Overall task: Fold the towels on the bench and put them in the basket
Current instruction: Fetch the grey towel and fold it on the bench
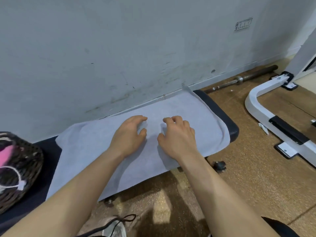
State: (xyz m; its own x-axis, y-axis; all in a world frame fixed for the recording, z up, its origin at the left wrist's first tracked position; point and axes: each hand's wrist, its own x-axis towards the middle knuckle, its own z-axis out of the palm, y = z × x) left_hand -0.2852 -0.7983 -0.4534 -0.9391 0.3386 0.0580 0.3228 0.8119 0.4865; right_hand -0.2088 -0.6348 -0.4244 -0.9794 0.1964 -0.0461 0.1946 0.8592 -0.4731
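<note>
Left hand [128, 136] and right hand [177, 136] side by side, palms down over mid towel [191, 106], fingers loosely bent, tips on or just above cloth. No fold of fabric pinched in either, so nothing held. Towel pale grey-blue, spread flat in what looks like one layer along dark padded surface [230, 124]: far long edge against wall, near edge hanging over front, right end draped short of pad's end. Prob. light, soft, limp terry: no stiffness, bound to sag & drag if lifted from middle, unlikely to slide much on pad, nothing fragile. Best taken by corners or short edge w/ thumb-and-finger pinches, e.g. right-end corners carried over to left end, then smoothed flat w/ palms. Not yet folded, by look of it. Wicker basket [31, 161] at left end of same surface, near towel's left edge w/ strip of bare pad between, partly out of frame. Inside: something pink [6, 155], maybe a towel, can't tell; also white cord w/ tag [20, 185] across front. Room left in basket: impossible to judge from this angle.
</note>
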